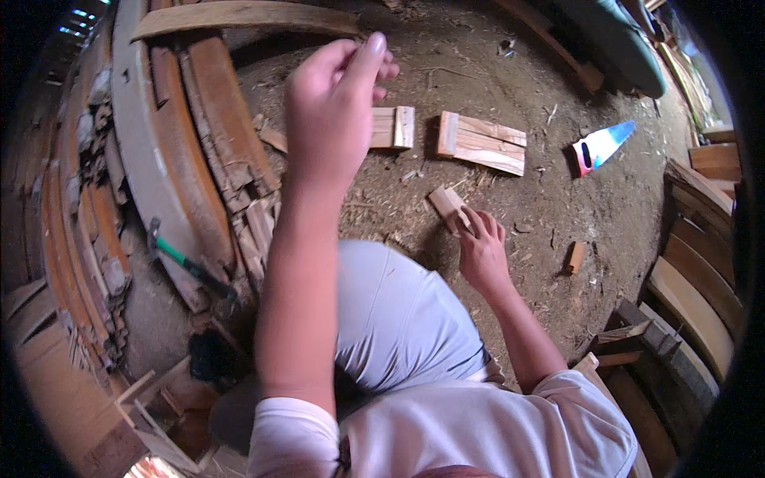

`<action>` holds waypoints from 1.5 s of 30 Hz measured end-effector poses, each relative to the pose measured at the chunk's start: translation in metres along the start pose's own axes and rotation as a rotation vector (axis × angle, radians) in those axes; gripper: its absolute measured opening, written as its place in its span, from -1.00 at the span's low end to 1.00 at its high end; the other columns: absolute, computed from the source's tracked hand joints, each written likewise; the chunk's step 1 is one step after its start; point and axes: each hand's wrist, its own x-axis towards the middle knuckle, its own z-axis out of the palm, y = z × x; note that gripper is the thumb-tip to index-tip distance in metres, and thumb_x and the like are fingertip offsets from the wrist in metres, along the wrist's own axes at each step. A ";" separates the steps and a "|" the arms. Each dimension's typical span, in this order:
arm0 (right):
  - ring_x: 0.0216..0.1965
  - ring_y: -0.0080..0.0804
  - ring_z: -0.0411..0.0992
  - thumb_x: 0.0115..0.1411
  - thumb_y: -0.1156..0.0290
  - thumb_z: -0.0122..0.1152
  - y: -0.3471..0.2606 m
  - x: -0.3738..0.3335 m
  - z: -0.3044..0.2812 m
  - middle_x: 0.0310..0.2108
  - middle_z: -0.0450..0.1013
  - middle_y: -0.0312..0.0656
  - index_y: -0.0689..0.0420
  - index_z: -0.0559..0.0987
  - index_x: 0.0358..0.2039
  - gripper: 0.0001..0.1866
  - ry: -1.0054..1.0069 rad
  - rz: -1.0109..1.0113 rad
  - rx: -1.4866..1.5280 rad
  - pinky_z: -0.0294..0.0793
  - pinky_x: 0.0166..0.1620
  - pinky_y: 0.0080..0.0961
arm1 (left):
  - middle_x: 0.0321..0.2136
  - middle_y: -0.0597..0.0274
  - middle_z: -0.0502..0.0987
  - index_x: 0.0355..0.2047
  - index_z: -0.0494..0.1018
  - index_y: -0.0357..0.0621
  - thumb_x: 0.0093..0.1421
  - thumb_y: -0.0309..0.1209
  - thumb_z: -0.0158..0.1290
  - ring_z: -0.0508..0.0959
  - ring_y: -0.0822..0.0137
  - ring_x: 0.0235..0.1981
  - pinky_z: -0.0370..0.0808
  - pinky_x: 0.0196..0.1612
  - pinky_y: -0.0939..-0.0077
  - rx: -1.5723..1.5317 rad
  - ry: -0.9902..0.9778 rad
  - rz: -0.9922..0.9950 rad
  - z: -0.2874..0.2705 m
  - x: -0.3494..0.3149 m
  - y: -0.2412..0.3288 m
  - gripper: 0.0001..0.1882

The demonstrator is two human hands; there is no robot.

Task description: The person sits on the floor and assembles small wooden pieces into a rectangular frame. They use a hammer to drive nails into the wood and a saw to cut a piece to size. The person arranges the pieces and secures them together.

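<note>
My left hand (339,95) is raised over the ground, its thumb pressed to the curled fingers; whatever it pinches, if anything, cannot be made out. Low at the ground, my right hand (482,243) grips the near end of a small wooden block (446,202). Beyond that block lies a panel of pale slats joined by a crosspiece (486,145). A similar slatted panel (393,127) sits to its left, partly hidden behind my left wrist. Off to the right, a handsaw (604,148) with a white and red handle and a blue-tinted blade rests on the dirt.
Long planks (151,135) are stacked on the left, with a green-handled hammer (185,260) on them. A wooden box frame (163,418) stands at lower left. More boards (689,299) line the right side. A short orange offcut (576,257) lies on the dirt floor (542,199).
</note>
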 end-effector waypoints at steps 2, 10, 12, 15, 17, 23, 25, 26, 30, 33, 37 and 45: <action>0.35 0.04 0.30 0.11 0.51 0.24 0.003 -0.008 0.008 0.31 0.40 -0.05 0.13 0.65 0.15 -0.48 -0.042 -0.059 -0.037 0.25 0.33 0.09 | -0.23 0.17 0.67 -0.30 0.57 -0.21 0.50 -0.27 0.06 0.64 0.40 -0.15 0.54 -0.05 0.47 0.157 0.012 0.023 -0.052 -0.050 0.033 -0.71; 0.32 -0.04 0.32 0.21 0.47 0.17 0.001 0.004 0.008 0.26 0.44 -0.12 -0.01 0.64 0.17 -0.51 -0.221 -0.037 -0.222 0.27 0.31 0.08 | -0.17 0.23 0.64 -0.14 0.53 -0.21 0.53 -0.35 0.01 0.63 0.41 -0.12 0.50 -0.02 0.49 0.568 0.447 -0.311 -0.321 -0.312 0.074 -0.81; 0.26 0.02 0.40 0.18 0.52 0.19 0.015 0.005 0.019 0.16 0.52 -0.03 0.07 0.68 0.08 -0.57 -0.060 -0.131 -0.063 0.40 0.26 0.03 | -0.17 0.24 0.64 -0.09 0.52 -0.22 0.52 -0.35 0.04 0.63 0.43 -0.14 0.50 -0.03 0.50 0.508 0.609 -0.346 -0.371 -0.386 0.068 -0.82; 0.16 0.06 0.50 0.23 0.53 0.20 0.043 0.026 0.018 0.08 0.59 0.04 0.19 0.68 0.06 -0.62 -0.195 -0.146 0.150 0.46 0.25 -0.11 | -0.14 0.23 0.65 0.00 0.52 -0.20 0.52 -0.31 0.04 0.65 0.41 -0.12 0.52 -0.03 0.46 0.449 0.746 -0.446 -0.402 -0.466 0.057 -0.77; 0.16 -0.05 0.52 0.29 0.48 0.23 0.086 0.044 0.021 0.09 0.60 -0.01 0.24 0.66 0.08 -0.64 -0.173 -0.158 0.067 0.46 0.25 -0.14 | -0.16 0.19 0.68 -0.05 0.56 -0.27 0.51 -0.30 0.04 0.66 0.34 -0.11 0.54 -0.02 0.43 0.454 0.715 -0.390 -0.420 -0.483 0.034 -0.74; 0.13 -0.33 0.56 0.43 0.13 0.27 -0.050 0.075 -0.060 0.06 0.65 -0.25 0.08 0.68 0.16 -0.59 0.037 0.182 0.824 0.51 0.08 -0.36 | -0.12 -0.04 0.72 -0.08 0.65 -0.30 0.34 -0.47 0.03 0.69 0.10 -0.04 0.58 0.08 0.22 1.143 -0.102 -0.713 -0.516 -0.427 -0.086 -0.74; 0.15 -0.36 0.56 0.45 0.17 0.26 -0.099 0.063 -0.089 0.12 0.64 -0.25 0.10 0.67 0.16 -0.60 0.041 -0.032 0.880 0.50 0.12 -0.33 | -0.07 -0.09 0.72 -0.08 0.67 -0.27 0.21 -0.51 0.07 0.71 0.03 -0.08 0.60 0.05 0.14 1.249 -0.072 -0.976 -0.514 -0.387 -0.131 -0.69; 0.14 -0.31 0.56 0.44 0.22 0.25 -0.122 0.059 -0.085 0.12 0.63 -0.22 0.11 0.67 0.15 -0.63 0.054 -0.090 0.731 0.49 0.15 -0.29 | 0.01 -0.07 0.69 -0.06 0.70 -0.20 0.21 -0.48 0.12 0.70 0.03 0.00 0.62 0.04 0.12 1.306 -0.099 -1.047 -0.523 -0.385 -0.156 -0.69; 0.11 -0.07 0.55 0.37 0.39 0.25 -0.223 0.024 -0.070 0.04 0.63 -0.07 0.13 0.70 0.02 -0.74 0.412 -0.428 -0.008 0.47 0.22 -0.15 | 0.10 -0.07 0.65 -0.03 0.71 -0.17 0.23 -0.41 0.18 0.66 -0.04 0.14 0.61 0.12 0.03 1.239 0.289 -1.090 -0.539 -0.393 -0.213 -0.69; 0.11 -0.05 0.54 0.31 0.43 0.29 -0.231 0.027 -0.082 0.00 0.64 -0.08 0.12 0.72 -0.05 -0.77 0.350 -0.307 0.075 0.43 0.26 -0.11 | 0.08 -0.19 0.63 0.00 0.67 -0.20 0.31 -0.43 0.11 0.66 -0.12 0.11 0.59 0.15 0.04 1.114 0.355 -0.994 -0.531 -0.384 -0.218 -0.70; 0.05 -0.02 0.53 0.19 0.43 0.36 -0.248 0.031 -0.092 -0.04 0.63 -0.13 0.13 0.70 -0.13 -0.77 0.270 -0.315 0.071 0.44 0.21 -0.09 | 0.04 -0.28 0.62 -0.01 0.63 -0.23 0.27 -0.51 0.07 0.64 -0.19 0.08 0.60 0.10 0.01 1.261 0.294 -0.879 -0.573 -0.416 -0.303 -0.69; 0.03 -0.05 0.51 0.15 0.38 0.37 -0.236 0.026 -0.092 -0.09 0.61 -0.16 0.08 0.69 -0.14 -0.75 0.304 -0.334 0.154 0.43 0.11 -0.09 | 0.07 -0.35 0.59 0.01 0.57 -0.35 0.27 -0.57 0.04 0.59 -0.22 0.16 0.57 0.16 0.04 1.399 0.295 -1.010 -0.635 -0.440 -0.315 -0.69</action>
